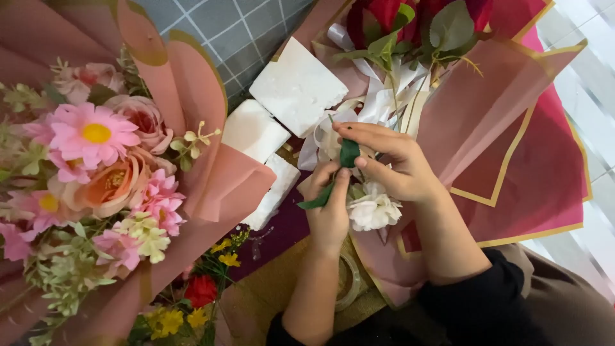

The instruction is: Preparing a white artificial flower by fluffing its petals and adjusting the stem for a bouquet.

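A grey tiled floor [218, 32] lies under pink wrapped bouquets [96, 173]. The left hand [330, 211] and right hand [391, 160] each pinch the green leaf [346, 157], grips clenched on it above a white flower [375, 208].

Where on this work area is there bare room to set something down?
Bare spots: the grey tiled floor above the white foam blocks, and the pale floor right of the red wrapping. Crowded: the pink bouquet fills the left, and both hands work among stems at centre.

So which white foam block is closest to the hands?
The big square white foam block at the top; its corner nearly reaches the right hand. The two smaller blocks lie further left.
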